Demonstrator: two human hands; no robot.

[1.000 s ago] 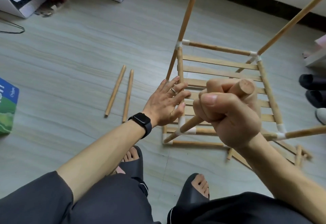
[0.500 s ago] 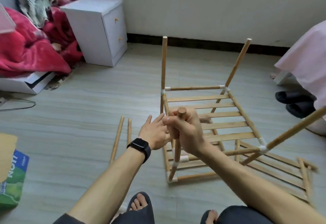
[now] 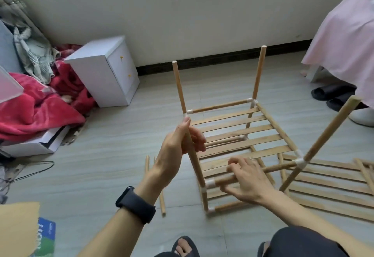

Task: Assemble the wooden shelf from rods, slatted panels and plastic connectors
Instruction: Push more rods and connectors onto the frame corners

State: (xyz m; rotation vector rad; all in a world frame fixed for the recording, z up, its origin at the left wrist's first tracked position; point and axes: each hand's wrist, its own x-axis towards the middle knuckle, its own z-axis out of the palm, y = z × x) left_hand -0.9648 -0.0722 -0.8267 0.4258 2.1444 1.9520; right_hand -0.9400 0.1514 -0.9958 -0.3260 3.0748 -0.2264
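Observation:
The part-built wooden shelf stands on the floor, a slatted panel framed by rods and white plastic connectors. Upright rods rise at the back left, back right and front right corners. My left hand is closed round the near-left upright rod, just above its connector. My right hand lies over the front horizontal rod, fingers spread and thumb beneath it, gripping nothing.
Two loose rods lie on the floor left of the shelf. A second slatted panel lies flat at right. A white cabinet, red blanket, white box and black slippers surround the spot.
My right hand let go of the near-left upright rod and dropped to the front rod. My left hand closed round that upright. The view rose from the floor toward the wall.

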